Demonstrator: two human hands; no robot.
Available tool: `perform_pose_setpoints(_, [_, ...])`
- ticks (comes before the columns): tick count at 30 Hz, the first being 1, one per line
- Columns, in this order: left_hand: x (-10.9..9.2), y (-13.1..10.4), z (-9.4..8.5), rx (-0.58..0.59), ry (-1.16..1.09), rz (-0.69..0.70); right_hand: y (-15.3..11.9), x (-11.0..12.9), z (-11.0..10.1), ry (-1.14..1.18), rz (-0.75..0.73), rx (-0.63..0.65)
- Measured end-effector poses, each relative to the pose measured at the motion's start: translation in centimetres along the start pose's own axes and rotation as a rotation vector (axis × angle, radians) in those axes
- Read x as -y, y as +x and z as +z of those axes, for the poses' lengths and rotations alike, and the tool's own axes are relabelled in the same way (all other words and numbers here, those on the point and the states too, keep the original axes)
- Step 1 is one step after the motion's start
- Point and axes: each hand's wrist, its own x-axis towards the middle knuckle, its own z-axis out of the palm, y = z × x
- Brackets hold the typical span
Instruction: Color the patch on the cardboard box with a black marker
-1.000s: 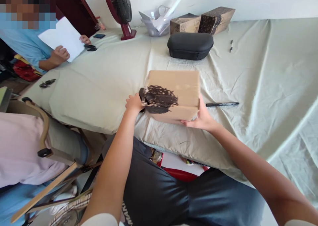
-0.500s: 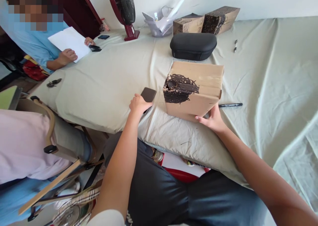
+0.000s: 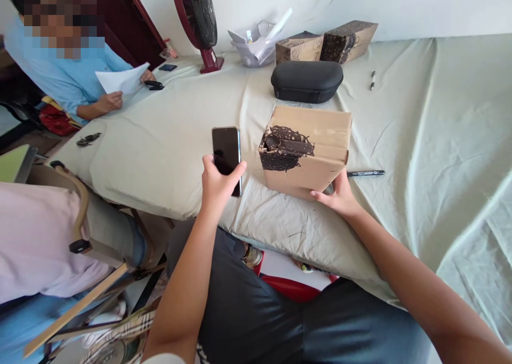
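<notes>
The left hand [image 3: 221,181] grips a black rectangular smartphone [image 3: 226,153] above the worktop's front edge. The right hand [image 3: 339,196] grasps the brown cardboard box [image 3: 308,150], right of the phone.

Extends the left arm [image 3: 184,278] and right arm [image 3: 412,268] forward from the lower part of the view, both bare and converging toward the middle. Holds the left hand [image 3: 218,187] in a closed grip, with the thumb [image 3: 237,174] angled up and to the right and the fingers bent on the opposite side. Holds the right hand [image 3: 341,197] in a wider clasp, with its thumb pointing left and its fingers partly hidden. Places both hands apart, with the left slightly higher in view.
</notes>
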Motion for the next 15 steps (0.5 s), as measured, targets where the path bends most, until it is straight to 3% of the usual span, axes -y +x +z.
perform_pose_setpoints(3, [-0.3, -2.9, -0.8, -0.007, -0.123, 0.187, -0.1, 0.0, 0.1, 0.0, -0.02, -0.008])
perform_pose_setpoints(6, [-0.8, -4.7, -0.4, -0.052, -0.277, 0.328, -0.1, 0.1, 0.1, -0.006, -0.04, -0.008])
perform_pose_setpoints(10, [-1.5, -5.5, 0.4, -0.057, -0.4, 0.392, -0.1, 0.1, 0.0, -0.022, -0.03, -0.016])
perform_pose_setpoints(15, [-2.0, -6.0, 0.3, -0.061, -0.444, 0.41, -0.2, -0.2, -0.1, -0.027, -0.037, -0.01])
